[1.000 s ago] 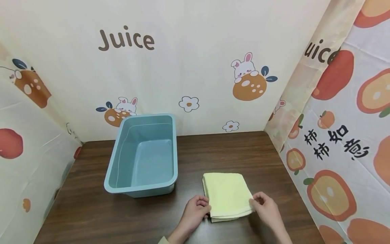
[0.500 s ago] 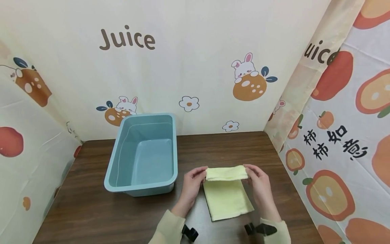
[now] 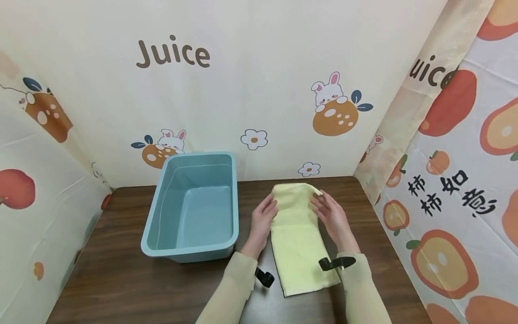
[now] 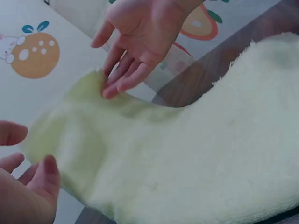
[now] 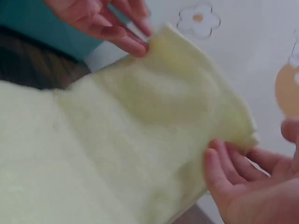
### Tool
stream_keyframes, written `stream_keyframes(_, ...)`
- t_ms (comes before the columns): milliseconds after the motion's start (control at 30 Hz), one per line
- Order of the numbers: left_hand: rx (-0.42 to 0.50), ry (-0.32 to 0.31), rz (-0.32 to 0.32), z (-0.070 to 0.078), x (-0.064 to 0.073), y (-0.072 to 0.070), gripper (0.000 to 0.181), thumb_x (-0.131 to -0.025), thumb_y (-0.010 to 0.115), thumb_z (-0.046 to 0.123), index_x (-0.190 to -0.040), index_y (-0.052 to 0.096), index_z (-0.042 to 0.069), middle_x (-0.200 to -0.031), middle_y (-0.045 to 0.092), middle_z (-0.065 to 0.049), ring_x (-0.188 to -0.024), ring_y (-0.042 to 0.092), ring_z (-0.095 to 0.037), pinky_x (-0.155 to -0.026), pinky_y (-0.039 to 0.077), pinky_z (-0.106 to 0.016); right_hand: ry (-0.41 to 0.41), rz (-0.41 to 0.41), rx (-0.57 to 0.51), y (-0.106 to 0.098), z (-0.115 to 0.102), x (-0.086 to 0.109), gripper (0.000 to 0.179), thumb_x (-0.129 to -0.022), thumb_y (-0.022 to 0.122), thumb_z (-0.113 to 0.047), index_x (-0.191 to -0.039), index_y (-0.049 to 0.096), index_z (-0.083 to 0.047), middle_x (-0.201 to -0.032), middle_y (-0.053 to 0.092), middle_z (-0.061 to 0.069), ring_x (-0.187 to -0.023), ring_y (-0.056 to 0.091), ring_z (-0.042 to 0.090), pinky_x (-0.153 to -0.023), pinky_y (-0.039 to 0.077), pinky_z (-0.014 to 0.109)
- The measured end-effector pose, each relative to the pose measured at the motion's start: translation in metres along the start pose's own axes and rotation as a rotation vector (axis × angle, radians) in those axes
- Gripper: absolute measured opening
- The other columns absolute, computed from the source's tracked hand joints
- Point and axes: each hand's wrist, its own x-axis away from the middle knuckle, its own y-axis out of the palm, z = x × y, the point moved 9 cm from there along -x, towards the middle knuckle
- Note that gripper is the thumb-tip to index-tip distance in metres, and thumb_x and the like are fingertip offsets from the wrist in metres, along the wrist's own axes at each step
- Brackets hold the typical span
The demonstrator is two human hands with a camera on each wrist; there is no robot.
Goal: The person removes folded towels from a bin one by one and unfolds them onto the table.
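Observation:
A pale yellow towel stretches away from me as a long strip on the wooden table, with a crease across its middle. Its far end curls upward, one corner bent near my right fingers. At the left edge of that far part is my left hand, fingers loosely extended and thumb apart. My right hand is at the opposite edge, its fingers nearly straight against the cloth. In the left wrist view, the right hand touches the towel's border with its fingertips. The right wrist view has the left hand beside the other border.
A blue-grey plastic basin stands on the brown wooden table, to the left of the towel. Behind the table hangs a printed cloth backdrop, with more printed cloth along the right side.
Both hands moved away from me, carrying the towel's folded-over edge up and back, so it unfolded into a longer strip. The fingers then loosened from the edge. The basin stayed put.

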Motion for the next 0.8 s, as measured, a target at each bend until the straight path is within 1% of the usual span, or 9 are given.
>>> stream_keyframes(100, -0.076, -0.019, -0.044, -0.005, 0.000, 0.005, 0.060, -0.097, 0.062, 0.006, -0.153, 0.040, 0.015, -0.156, 0.037, -0.014, -0.144, 0.033, -0.028, -0.112, 0.033, -0.045, 0.024, -0.059, 0.032, -0.006, 0.008, -0.004, 0.060, -0.111, 0.031, -0.031, -0.161, 0.003, -0.013, -0.162, 0.016, 0.020, -0.147, 0.025, 0.035, -0.116, 0.024, 0.045)
stream_keyframes(133, -0.101, -0.022, -0.052, -0.006, 0.000, 0.006, 0.062, -0.096, 0.063, 0.006, -0.153, 0.040, 0.016, -0.156, 0.036, -0.016, -0.145, 0.031, -0.029, -0.113, 0.031, -0.048, 0.032, -0.063, 0.045, -0.010, 0.011, -0.003, 0.061, -0.111, 0.031, -0.032, -0.161, 0.000, -0.015, -0.163, 0.013, 0.020, -0.148, 0.022, 0.035, -0.117, 0.023, 0.046)
stream_keyframes(200, -0.151, -0.030, -0.069, -0.008, 0.003, 0.008, 0.063, -0.095, 0.065, 0.006, -0.152, 0.042, 0.018, -0.155, 0.036, -0.018, -0.145, 0.030, -0.030, -0.112, 0.030, -0.052, 0.044, -0.056, 0.072, -0.018, 0.015, 0.002, 0.062, -0.110, 0.031, -0.034, -0.161, 0.000, -0.015, -0.164, 0.012, 0.020, -0.148, 0.021, 0.035, -0.117, 0.023, 0.046)
stream_keyframes(300, -0.220, -0.033, -0.097, -0.009, 0.009, 0.012, 0.062, -0.094, 0.066, 0.008, -0.151, 0.044, 0.017, -0.154, 0.039, -0.016, -0.142, 0.035, -0.031, -0.109, 0.034, -0.055, 0.052, -0.025, 0.150, -0.032, 0.019, 0.012, 0.064, -0.109, 0.033, -0.039, -0.160, 0.008, -0.010, -0.162, 0.018, 0.021, -0.146, 0.026, 0.035, -0.115, 0.029, 0.044)
stream_keyframes(400, -0.295, -0.056, -0.138, -0.015, 0.016, 0.021, 0.060, -0.094, 0.066, 0.010, -0.150, 0.044, 0.011, -0.151, 0.043, -0.015, -0.137, 0.042, -0.033, -0.105, 0.040, -0.054, 0.075, 0.030, 0.308, -0.046, 0.021, 0.025, 0.063, -0.108, 0.035, -0.041, -0.158, 0.019, -0.004, -0.156, 0.031, 0.024, -0.140, 0.037, 0.035, -0.108, 0.040, 0.039)
stream_keyframes(500, -0.351, -0.095, -0.167, -0.026, 0.023, 0.029, 0.058, -0.094, 0.066, 0.011, -0.147, 0.045, 0.003, -0.145, 0.049, -0.016, -0.128, 0.051, -0.035, -0.100, 0.045, -0.051, 0.141, 0.101, 0.471, -0.060, 0.027, 0.035, 0.060, -0.108, 0.038, -0.040, -0.153, 0.031, 0.000, -0.147, 0.043, 0.025, -0.130, 0.049, 0.033, -0.098, 0.049, 0.036)
stream_keyframes(633, -0.351, -0.182, -0.195, -0.046, 0.030, 0.036, 0.058, -0.093, 0.068, 0.014, -0.145, 0.046, 0.001, -0.139, 0.052, -0.018, -0.121, 0.056, -0.035, -0.097, 0.047, -0.052, 0.231, 0.147, 0.560, -0.069, 0.042, 0.045, 0.054, -0.108, 0.043, -0.032, -0.147, 0.039, 0.004, -0.139, 0.051, 0.027, -0.122, 0.056, 0.034, -0.091, 0.053, 0.039)
stream_keyframes(700, -0.343, -0.225, -0.203, -0.055, 0.034, 0.039, 0.058, -0.093, 0.068, 0.015, -0.145, 0.046, 0.002, -0.138, 0.053, -0.017, -0.121, 0.056, -0.035, -0.095, 0.048, -0.052, 0.246, 0.155, 0.583, -0.070, 0.048, 0.047, 0.051, -0.108, 0.044, -0.029, -0.145, 0.041, 0.005, -0.136, 0.053, 0.028, -0.118, 0.058, 0.033, -0.088, 0.054, 0.039)
stream_keyframes(800, -0.330, -0.265, -0.217, -0.064, 0.036, 0.044, 0.059, -0.093, 0.069, 0.016, -0.145, 0.046, 0.004, -0.138, 0.054, -0.016, -0.122, 0.055, -0.037, -0.093, 0.049, -0.052, 0.255, 0.170, 0.614, -0.071, 0.055, 0.046, 0.046, -0.107, 0.046, -0.025, -0.142, 0.046, 0.005, -0.130, 0.058, 0.026, -0.110, 0.063, 0.028, -0.083, 0.056, 0.035)
